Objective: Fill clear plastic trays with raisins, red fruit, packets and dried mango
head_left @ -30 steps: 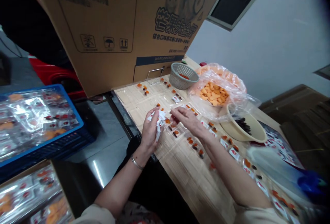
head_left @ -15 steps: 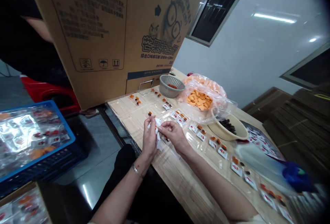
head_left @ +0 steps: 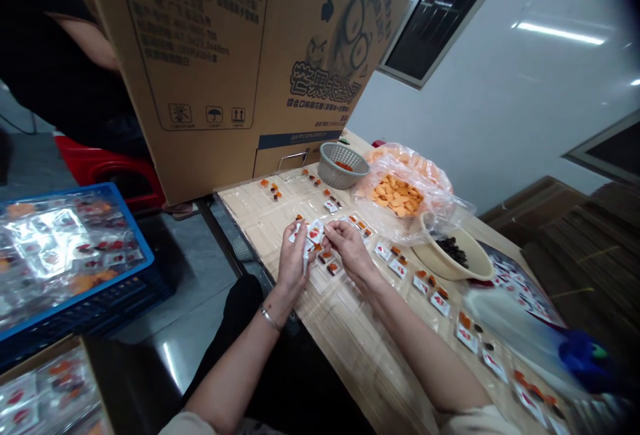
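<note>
The left hand (head_left: 293, 267) grips a small white red-printed sachet (head_left: 315, 231) just above a pale bamboo-matted table (head_left: 350, 335); the right hand (head_left: 350, 251) curls beside it, whether holding it I cannot tell. Beyond stand a grey plastic mesh basket (head_left: 343, 167) and a clear bag of orange fruit pieces (head_left: 397, 196).

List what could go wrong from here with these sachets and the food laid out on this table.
The small white sachet pinched in the left hand could slip and land among the uncovered orange pieces near the right hand. Bare fingers working so close to that food might also contaminate it. The pieces on the clear plastic sheet lie near the table's edge, so a careless sweep of the arm could knock some to the floor.
</note>
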Motion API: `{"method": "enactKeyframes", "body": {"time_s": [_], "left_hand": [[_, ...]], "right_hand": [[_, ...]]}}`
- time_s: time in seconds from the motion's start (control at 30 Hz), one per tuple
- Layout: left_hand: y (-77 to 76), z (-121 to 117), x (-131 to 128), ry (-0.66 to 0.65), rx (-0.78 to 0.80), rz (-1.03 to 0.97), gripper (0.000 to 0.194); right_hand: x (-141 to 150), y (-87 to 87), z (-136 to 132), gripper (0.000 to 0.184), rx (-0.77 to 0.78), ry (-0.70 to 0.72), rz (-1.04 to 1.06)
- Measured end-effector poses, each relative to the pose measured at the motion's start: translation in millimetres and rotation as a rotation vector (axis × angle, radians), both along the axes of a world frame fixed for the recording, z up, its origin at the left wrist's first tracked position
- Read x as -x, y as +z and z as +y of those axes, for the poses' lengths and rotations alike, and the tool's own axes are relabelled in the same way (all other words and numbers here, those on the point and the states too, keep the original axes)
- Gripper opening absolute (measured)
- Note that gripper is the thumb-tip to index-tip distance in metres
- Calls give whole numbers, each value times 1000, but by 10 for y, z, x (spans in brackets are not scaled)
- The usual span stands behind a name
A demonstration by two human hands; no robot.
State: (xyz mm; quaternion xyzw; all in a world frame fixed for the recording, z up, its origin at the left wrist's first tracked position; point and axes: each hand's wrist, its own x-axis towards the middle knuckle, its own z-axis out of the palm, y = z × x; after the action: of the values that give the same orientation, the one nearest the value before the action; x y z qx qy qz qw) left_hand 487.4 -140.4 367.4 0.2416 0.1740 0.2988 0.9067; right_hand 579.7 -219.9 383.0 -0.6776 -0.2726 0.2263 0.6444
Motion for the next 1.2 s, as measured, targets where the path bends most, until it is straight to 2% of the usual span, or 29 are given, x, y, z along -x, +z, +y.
{"method": "enactKeyframes", "body": {"time_s": [0.07,0.2,0.37,0.47,0.53,0.63,0.73,0.83,0.9,0.97,1.0,1.1,1.17,1.2], "left_hand": [[-25,81,-7,1,30,-28,48],[-10,212,75,34,101,-89,45],[-18,250,328,74,136,-123,41],[-77,273,416,68,162,-106,38],[-113,309,428,71,181,-92,38],[-145,373,414,92,190,-75,37],[-168,424,406,98,196,-79,38],[-182,447,406,106,197,-72,37],[-176,441,403,133,176,-58,35],[-161,420,394,176,140,-35,33],[-156,409,389,199,119,-18,32],[-164,377,384,263,53,47,32],[-178,350,398,305,14,93,32],[-182,334,410,318,1,114,32]], "right_hand": [[-208,-14,76,42,-12,-25,-28],[-825,-51,329,44,76,-165,-273],[-1611,-52,742,18,224,-172,-488],[-1919,-47,937,5,321,-83,-617],[-2042,-53,1027,4,385,16,-676],[-2132,-60,1103,8,470,171,-726],[-2142,-19,1114,11,503,253,-761],[-2008,79,1060,10,472,227,-796],[-1740,145,987,10,442,206,-798],[-1289,202,878,19,398,243,-745],[-1010,231,807,24,330,281,-652],[-123,318,540,39,256,504,-467],[368,328,363,47,255,644,-577],[557,305,289,40,263,676,-673]]}}
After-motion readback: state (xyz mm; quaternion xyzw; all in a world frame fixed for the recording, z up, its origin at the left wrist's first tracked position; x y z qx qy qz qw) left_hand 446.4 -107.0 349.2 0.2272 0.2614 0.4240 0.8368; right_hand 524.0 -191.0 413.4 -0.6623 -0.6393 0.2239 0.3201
